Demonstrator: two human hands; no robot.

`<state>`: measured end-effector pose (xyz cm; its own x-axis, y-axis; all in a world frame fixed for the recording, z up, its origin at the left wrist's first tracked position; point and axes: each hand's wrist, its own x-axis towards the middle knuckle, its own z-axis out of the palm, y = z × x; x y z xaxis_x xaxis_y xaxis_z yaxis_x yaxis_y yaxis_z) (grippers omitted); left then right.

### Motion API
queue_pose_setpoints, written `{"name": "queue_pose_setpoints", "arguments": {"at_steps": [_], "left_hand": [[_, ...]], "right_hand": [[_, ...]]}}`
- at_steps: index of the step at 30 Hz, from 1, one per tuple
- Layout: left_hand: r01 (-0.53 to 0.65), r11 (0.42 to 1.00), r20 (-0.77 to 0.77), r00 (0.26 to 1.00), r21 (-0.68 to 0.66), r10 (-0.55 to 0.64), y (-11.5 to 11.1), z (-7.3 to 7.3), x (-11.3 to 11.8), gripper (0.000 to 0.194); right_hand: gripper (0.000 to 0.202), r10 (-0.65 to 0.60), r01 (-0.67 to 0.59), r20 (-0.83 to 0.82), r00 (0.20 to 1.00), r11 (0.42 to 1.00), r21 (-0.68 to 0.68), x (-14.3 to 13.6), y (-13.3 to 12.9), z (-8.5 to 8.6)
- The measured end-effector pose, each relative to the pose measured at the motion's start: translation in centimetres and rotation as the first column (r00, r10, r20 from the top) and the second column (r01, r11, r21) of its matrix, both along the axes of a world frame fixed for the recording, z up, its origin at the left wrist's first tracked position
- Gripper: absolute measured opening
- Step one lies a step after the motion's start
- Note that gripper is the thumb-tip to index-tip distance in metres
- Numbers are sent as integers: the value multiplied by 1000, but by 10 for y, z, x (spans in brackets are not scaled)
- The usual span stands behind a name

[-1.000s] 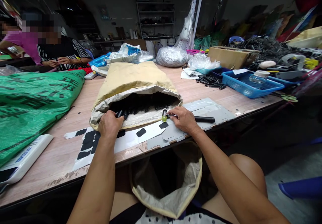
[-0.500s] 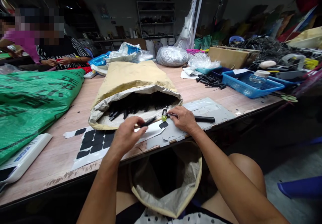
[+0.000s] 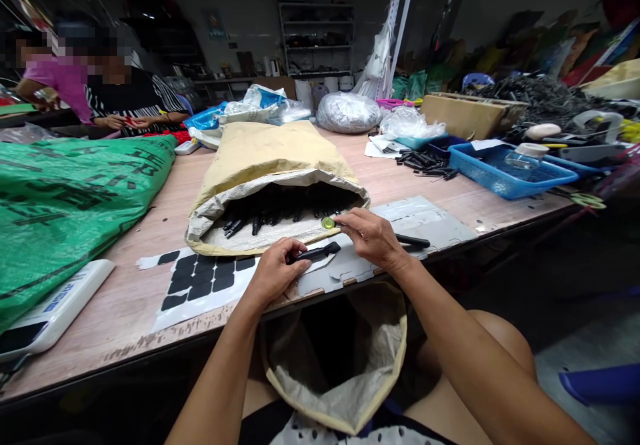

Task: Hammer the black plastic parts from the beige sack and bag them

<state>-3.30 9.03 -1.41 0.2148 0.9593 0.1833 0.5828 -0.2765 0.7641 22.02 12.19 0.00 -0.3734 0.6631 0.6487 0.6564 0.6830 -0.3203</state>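
My left hand (image 3: 278,268) is closed around a slim black plastic piece (image 3: 320,252), whose blunt end points right over the grey board (image 3: 435,221). My right hand (image 3: 373,235) grips a small hammer (image 3: 328,223) by its shaft. The hammer's round yellow-green face is turned toward me, and its black handle sticks out right of the hand. Behind both hands lies a tan woven sack (image 3: 280,151), its mouth open toward me, with many black pieces inside. A white sheet with black square stickers (image 3: 203,277) lies left of my left hand.
An open sack (image 3: 340,405) hangs below the table edge at my lap. On the left are a green sack (image 3: 85,198) and a white scale-like device (image 3: 60,308). Black pieces (image 3: 425,163), a blue basket (image 3: 510,171) and a cardboard box (image 3: 460,115) stand right. Two people sit far left.
The black piece in my left hand now lies lower and extends farther right. The hammer's head has turned so its yellow-green face shows toward me. The view has shifted slightly.
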Motion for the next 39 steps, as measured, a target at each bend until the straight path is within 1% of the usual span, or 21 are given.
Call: {"name": "queue_pose_setpoints", "arguments": {"at_steps": [4,6,8,10,13,14,18,19,23,28,30,34,36,39], "left_hand": [[-19,998,54,998,-59,22,0,1,1,22],[-23,998,52,998,-65,27,1,2,2,22],[-27,998,41,999,-60,30,3,2,3,22],[-40,998,25,999,-52,41,4,2,4,18],[-72,997,4,997,-39,73,4,1,6,15],[-76,996,3,997,-38,76,4,1,6,15],[-57,998,18,998,-40,58,3,1,6,22],[-57,997,18,998,-43,58,3,1,6,23],[-69,996,24,997,-54,70,2,1,6,22],[-62,997,-9,998,-46,62,0,4,7,22],[-55,998,-24,998,-39,54,-1,6,6,22],[-36,999,-42,998,-21,36,-1,5,4,24],[-28,999,-46,999,-21,27,-1,4,4,24],[-25,999,-54,998,-20,24,-1,3,3,24]], "right_hand": [[25,122,-128,-108,987,991,-49,-16,-12,17],[26,166,-176,-153,974,983,-57,-24,-18,20],[28,177,-190,-168,970,980,-63,-31,-23,20],[28,151,-160,-98,984,982,-98,-35,-28,17],[26,82,-73,64,995,987,-143,-36,-33,14],[25,66,-55,79,995,988,-144,-35,-34,14],[27,35,-38,-21,999,992,-123,-29,-35,18],[27,29,-32,-25,999,991,-126,-27,-35,18],[25,18,-10,46,999,987,-163,-21,-35,13],[27,-33,27,-32,999,987,-156,-13,-24,9],[26,-69,67,-6,998,986,-155,-8,-15,8],[27,-127,144,119,985,978,-153,3,1,-2],[27,-129,149,134,983,977,-152,6,6,-10],[27,-127,143,110,986,978,-150,9,7,-18]]}}
